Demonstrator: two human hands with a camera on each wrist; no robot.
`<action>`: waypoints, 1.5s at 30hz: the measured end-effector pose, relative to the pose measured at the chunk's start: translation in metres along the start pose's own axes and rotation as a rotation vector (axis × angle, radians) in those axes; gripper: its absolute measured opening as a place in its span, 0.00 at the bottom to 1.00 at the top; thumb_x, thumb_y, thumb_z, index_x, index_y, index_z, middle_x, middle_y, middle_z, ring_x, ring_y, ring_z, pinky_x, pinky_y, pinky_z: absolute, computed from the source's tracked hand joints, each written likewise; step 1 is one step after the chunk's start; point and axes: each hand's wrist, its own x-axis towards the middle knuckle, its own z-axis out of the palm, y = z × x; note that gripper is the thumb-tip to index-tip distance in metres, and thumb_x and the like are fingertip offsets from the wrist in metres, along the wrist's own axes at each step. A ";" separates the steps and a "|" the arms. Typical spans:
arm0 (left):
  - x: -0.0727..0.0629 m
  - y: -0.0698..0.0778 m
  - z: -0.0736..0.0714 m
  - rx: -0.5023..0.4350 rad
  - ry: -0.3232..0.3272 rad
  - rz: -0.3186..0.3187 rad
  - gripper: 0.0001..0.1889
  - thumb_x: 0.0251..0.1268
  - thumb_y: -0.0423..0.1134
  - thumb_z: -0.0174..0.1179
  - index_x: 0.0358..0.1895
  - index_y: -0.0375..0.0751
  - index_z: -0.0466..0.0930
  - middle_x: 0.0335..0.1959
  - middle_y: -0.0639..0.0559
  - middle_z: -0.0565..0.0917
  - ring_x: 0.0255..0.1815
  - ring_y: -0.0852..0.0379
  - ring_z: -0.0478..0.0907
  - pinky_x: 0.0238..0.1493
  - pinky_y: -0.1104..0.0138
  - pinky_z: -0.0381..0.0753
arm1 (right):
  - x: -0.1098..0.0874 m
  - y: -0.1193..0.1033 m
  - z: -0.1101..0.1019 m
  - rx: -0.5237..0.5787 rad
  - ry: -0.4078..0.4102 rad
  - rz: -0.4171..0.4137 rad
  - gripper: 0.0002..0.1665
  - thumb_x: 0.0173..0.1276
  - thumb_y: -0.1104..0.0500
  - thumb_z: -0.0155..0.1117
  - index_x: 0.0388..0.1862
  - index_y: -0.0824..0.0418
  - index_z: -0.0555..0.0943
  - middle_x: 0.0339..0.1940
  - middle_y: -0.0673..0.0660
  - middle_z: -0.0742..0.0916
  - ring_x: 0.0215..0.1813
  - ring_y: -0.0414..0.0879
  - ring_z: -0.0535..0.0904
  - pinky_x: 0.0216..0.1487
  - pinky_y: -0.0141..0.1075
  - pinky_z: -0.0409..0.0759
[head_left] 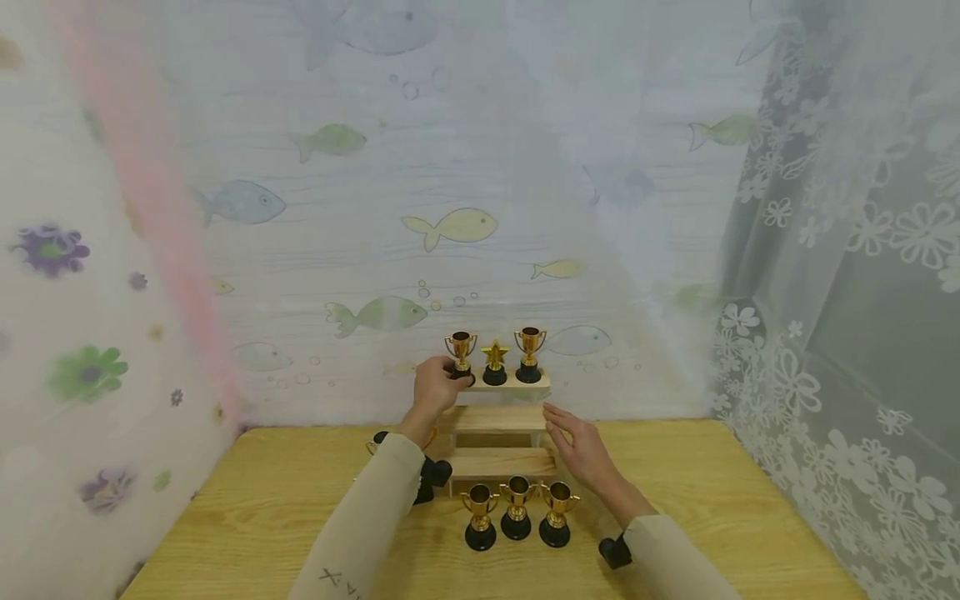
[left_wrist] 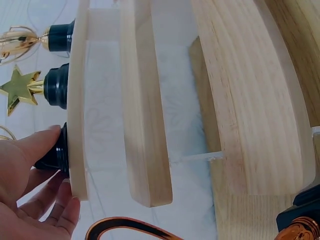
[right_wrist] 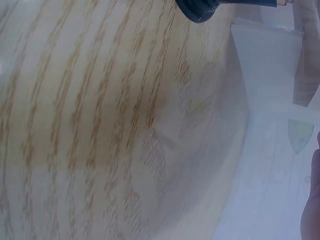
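A wooden tiered stand [head_left: 498, 418] holds a row of small trophies on its top step. At that step's left end, my left hand [head_left: 437, 387] pinches the black base [left_wrist: 61, 150] of a gold cup trophy [head_left: 461, 343]. Beside it stand a gold star trophy [head_left: 494, 357] and another gold cup trophy [head_left: 529, 342], both upright on black bases. My right hand [head_left: 579, 446] has its fingers extended, with the fingertips right at the middle step's right end. Only a sliver of that hand [right_wrist: 312, 200] shows at the edge of the right wrist view.
Several gold cups [head_left: 517, 493] stand on the wood-grain table [head_left: 277, 475] before the stand. More trophies are partly hidden behind my left sleeve [head_left: 367, 508], including a copper-coloured one [left_wrist: 300, 231]. A fish-patterned curtain [head_left: 465, 150] hangs behind, with lace [head_left: 862, 467] at right.
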 end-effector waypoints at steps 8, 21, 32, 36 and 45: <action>-0.004 0.000 -0.003 0.001 -0.020 0.011 0.17 0.66 0.37 0.71 0.53 0.31 0.85 0.50 0.39 0.84 0.52 0.40 0.81 0.51 0.50 0.83 | -0.003 0.000 0.002 0.007 -0.002 0.003 0.23 0.82 0.59 0.56 0.66 0.73 0.78 0.70 0.66 0.78 0.70 0.64 0.74 0.67 0.59 0.72; -0.007 0.002 -0.009 -0.014 -0.043 0.043 0.12 0.61 0.34 0.74 0.45 0.31 0.89 0.40 0.40 0.89 0.45 0.43 0.85 0.49 0.52 0.84 | 0.002 -0.001 -0.002 -0.002 0.002 -0.007 0.22 0.82 0.59 0.55 0.66 0.73 0.78 0.69 0.67 0.79 0.69 0.65 0.75 0.67 0.59 0.72; -0.014 -0.001 -0.013 -0.010 -0.050 0.045 0.13 0.58 0.35 0.77 0.44 0.32 0.89 0.40 0.42 0.86 0.44 0.44 0.82 0.47 0.53 0.83 | -0.001 -0.002 -0.002 0.002 -0.007 0.008 0.22 0.81 0.59 0.56 0.66 0.72 0.78 0.70 0.66 0.79 0.69 0.64 0.75 0.67 0.59 0.71; -0.018 -0.001 -0.014 -0.013 -0.054 0.073 0.14 0.58 0.35 0.77 0.45 0.31 0.89 0.39 0.42 0.87 0.43 0.44 0.82 0.46 0.53 0.83 | -0.001 -0.002 -0.001 -0.002 0.000 0.002 0.22 0.81 0.59 0.56 0.66 0.72 0.78 0.69 0.66 0.79 0.69 0.65 0.75 0.67 0.59 0.71; -0.027 -0.003 -0.013 -0.013 -0.085 0.071 0.14 0.59 0.37 0.76 0.44 0.34 0.90 0.38 0.44 0.87 0.41 0.46 0.82 0.42 0.55 0.84 | 0.000 -0.002 -0.001 -0.002 0.004 -0.006 0.22 0.81 0.59 0.56 0.66 0.72 0.78 0.70 0.66 0.79 0.69 0.65 0.75 0.67 0.59 0.71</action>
